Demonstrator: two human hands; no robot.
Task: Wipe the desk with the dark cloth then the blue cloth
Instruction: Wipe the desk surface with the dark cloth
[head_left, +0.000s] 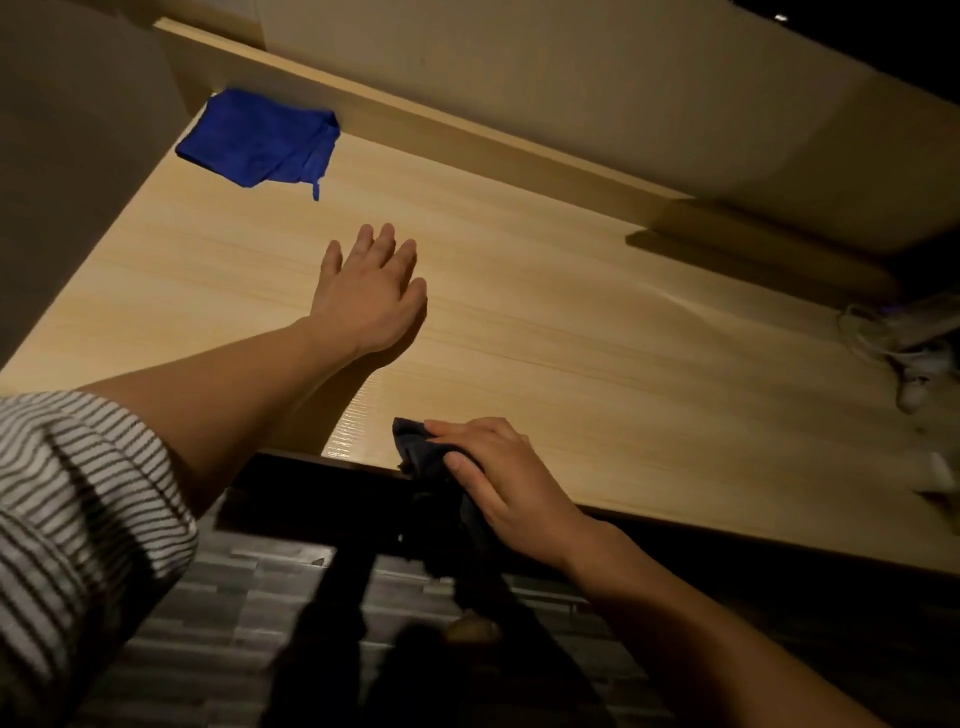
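The light wooden desk (545, 322) fills the middle of the view. My right hand (498, 478) presses the dark cloth (418, 447) against the desk's near edge, and part of the cloth hangs down over that edge. My left hand (371, 291) rests flat on the desk further in, fingers spread, holding nothing. The blue cloth (260, 137) lies crumpled at the far left corner of the desk, against the raised back ledge, well beyond my left hand.
A raised wooden ledge (467, 135) runs along the back of the desk. White cables and a small white object (904, 358) lie at the right end. A wall panel (78, 156) borders the desk's left side. Dark floor lies below the near edge.
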